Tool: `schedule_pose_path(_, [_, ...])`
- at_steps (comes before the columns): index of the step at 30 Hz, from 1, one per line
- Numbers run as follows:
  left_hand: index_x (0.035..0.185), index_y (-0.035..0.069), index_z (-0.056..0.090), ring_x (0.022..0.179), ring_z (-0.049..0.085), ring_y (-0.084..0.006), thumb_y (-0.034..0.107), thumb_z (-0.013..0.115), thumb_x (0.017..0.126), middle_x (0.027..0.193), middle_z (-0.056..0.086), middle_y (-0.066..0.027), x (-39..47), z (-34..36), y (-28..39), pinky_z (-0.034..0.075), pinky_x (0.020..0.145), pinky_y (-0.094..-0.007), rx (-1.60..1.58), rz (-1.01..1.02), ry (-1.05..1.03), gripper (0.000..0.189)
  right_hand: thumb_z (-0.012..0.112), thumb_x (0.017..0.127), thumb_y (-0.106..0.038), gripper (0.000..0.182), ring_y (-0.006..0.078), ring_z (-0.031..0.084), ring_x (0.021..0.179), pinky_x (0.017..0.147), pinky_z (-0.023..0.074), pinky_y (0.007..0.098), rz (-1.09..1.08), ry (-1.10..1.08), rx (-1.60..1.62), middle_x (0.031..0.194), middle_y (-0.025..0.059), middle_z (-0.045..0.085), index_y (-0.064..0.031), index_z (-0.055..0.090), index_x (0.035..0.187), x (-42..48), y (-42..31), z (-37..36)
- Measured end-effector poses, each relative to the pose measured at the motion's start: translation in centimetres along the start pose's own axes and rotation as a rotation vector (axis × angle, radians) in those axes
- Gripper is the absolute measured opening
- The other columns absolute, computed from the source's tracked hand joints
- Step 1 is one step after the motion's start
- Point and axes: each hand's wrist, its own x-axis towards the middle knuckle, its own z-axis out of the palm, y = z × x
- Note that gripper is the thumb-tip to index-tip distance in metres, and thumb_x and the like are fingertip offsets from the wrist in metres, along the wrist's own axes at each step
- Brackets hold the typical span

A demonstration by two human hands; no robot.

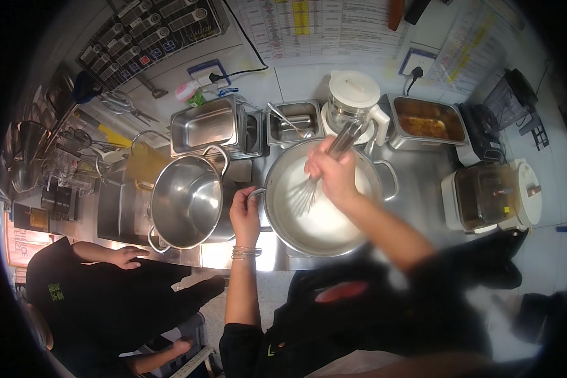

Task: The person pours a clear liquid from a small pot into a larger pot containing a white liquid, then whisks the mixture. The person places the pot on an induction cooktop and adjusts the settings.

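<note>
A wide stainless steel pot point(275, 231) holding white liquid stands on the metal counter before me. My right hand point(333, 172) is closed around the metal handle of a wire whisk point(304, 196), tilted down into the liquid, its wires slightly blurred. At the pot's left side, my left hand point(245, 212) grips the loop handle point(256, 192). Directly left is an empty deep stainless steel pot point(186, 203); no hand touches it.
Behind the pots are stacked steel pans point(205, 124), a pan with a spoon point(295, 124), a glass kettle point(354, 101) and a pan of orange-brown contents point(427, 123). Lidded containers point(486, 198) stand right. A co-worker's hand point(128, 257) is near the counter's left front edge.
</note>
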Motion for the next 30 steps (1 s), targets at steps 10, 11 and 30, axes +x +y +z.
schedule_pose_path(10, [0.101, -0.001, 0.054, 0.071, 0.048, -0.0061, 0.003, 0.046, 0.085, 0.083, 0.056, -0.0004, 0.1, -0.3, 0.0, 0.040, 0.067, -0.0190, 0.146, 0.047, -0.029, 0.018, 0.053, 0.071, 0.004, 0.011, 0.0117, 0.045, 0.038, 0.038, 0.0383, 0.0263, 0.040, -0.059, -0.323, 0.049, 0.0049, 0.046, -0.0044, 0.045, 0.069, 3.0, -5.8, -7.3])
schedule_pose_path(11, [0.101, -0.001, 0.054, 0.072, 0.048, -0.0063, 0.002, 0.046, 0.085, 0.084, 0.057, -0.0007, 0.1, -0.3, -0.3, 0.040, 0.067, -0.0191, 0.127, 0.041, -0.033, 0.018, 0.054, 0.071, 0.003, 0.011, 0.0120, 0.046, 0.040, 0.040, 0.0402, 0.0263, -0.023, -0.038, -0.333, 0.049, 0.0050, 0.047, -0.0041, 0.045, 0.069, 3.6, -5.6, -7.5])
schedule_pose_path(30, [0.102, 0.001, 0.054, 0.096, 0.049, -0.0295, 0.006, 0.055, 0.078, 0.102, 0.051, -0.0148, -4.1, -12.4, 8.6, 0.039, 0.083, -0.0353, 0.675, 0.422, 0.359, 0.024, 0.062, 0.080, -0.032, 0.034, 0.0103, 0.049, 0.072, 0.064, 0.0412, 0.0252, -0.103, 0.322, -0.875, 0.081, 0.0034, 0.055, -0.0034, 0.049, 0.093, 1.0, -6.9, -12.5])
